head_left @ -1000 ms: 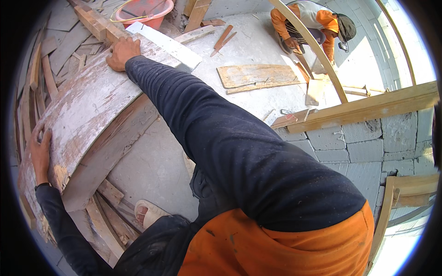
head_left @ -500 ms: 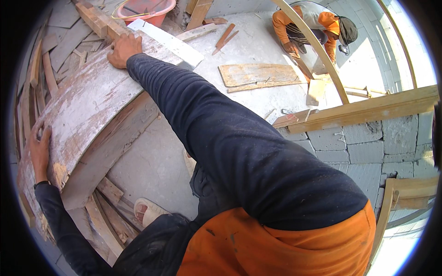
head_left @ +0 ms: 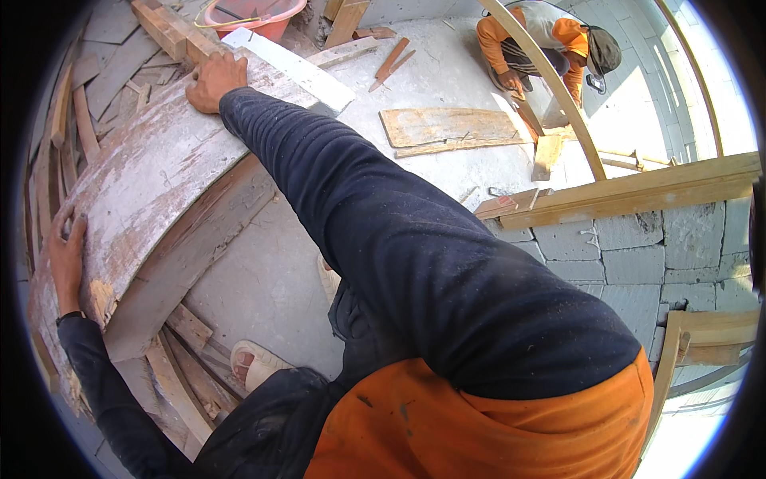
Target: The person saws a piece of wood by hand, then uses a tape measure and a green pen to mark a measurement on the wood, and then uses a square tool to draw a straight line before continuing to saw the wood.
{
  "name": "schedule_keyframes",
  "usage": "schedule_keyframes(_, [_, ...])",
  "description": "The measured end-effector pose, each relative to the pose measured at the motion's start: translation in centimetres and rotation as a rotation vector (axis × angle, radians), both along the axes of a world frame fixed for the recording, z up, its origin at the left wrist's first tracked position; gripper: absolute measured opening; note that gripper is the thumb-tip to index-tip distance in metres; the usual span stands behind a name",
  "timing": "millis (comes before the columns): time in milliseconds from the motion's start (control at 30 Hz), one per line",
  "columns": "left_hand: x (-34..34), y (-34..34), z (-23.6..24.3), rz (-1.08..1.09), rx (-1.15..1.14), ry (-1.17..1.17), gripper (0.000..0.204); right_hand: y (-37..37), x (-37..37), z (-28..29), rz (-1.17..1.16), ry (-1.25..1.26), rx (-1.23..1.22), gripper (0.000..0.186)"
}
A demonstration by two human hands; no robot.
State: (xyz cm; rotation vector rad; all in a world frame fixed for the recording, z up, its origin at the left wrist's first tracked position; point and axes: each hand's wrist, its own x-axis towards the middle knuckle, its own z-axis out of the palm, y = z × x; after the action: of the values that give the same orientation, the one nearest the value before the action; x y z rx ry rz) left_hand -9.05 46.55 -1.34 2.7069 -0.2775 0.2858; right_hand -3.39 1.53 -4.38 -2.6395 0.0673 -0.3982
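A long curved wooden panel (head_left: 155,180), pale and stained with worn reddish patches, slants across the left side in front of me. Its near end is splintered, and a board forms its underside. My right hand (head_left: 219,83) grips the panel's far end, fingers bent over the outer edge. Lower down, my left hand (head_left: 68,259) holds the outer edge near the splintered end, with its thumb on the face and its fingertips partly hidden. Beside my right hand lies a white block (head_left: 291,70).
Scrap wood (head_left: 120,88) is heaped beyond the panel, with more pieces (head_left: 179,383) below it. A red basin (head_left: 259,17) stands at the back. Flat planks (head_left: 451,128) lie on the floor. At upper right a co-worker (head_left: 550,40) crouches behind a curved wooden strip (head_left: 550,76). A block wall (head_left: 610,247) rises at right.
The panel's near end and my left hand have shifted very slightly. My right hand keeps its hold at the far end. The co-worker's hand has moved a little.
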Motion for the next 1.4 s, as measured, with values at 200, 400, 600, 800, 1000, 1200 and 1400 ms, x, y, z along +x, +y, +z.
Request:
schedule_keyframes(200, [0.1,0.2,-0.3,0.018,0.04,-0.033,0.053,0.1,0.0,0.2,0.001,0.012,-0.002,0.043])
schedule_keyframes(400, [0.1,0.1,-0.4,0.014,0.023,-0.017,0.054,-0.1,-0.1,0.3,0.013,0.027,0.003,0.044])
schedule_keyframes(600, [0.1,0.4,-0.1,0.006,0.0,0.006,0.053,0.2,-0.2,0.5,0.003,0.04,-0.009,0.042])
schedule_keyframes(800, [-0.1,-0.4,0.3,0.006,-0.004,0.03,0.054,-0.2,-0.2,0.7,0.004,0.08,-0.019,0.044])
schedule_keyframes(1000, [-1.6,-0.1,2.1,0.015,-0.004,0.043,0.055,-2.1,-0.6,4.7,0.216,0.244,0.087,0.058])
schedule_keyframes(1200, [-2.3,-2.1,4.1,-0.047,-0.088,0.145,0.05,-20.1,-5.7,8.5,0.159,0.096,-0.02,0.067])
schedule_keyframes(1400, [-3.1,-2.6,5.8,-0.01,-0.081,0.212,0.048,-47.1,-22.7,-0.2,-0.601,0.164,0.124,0.047])
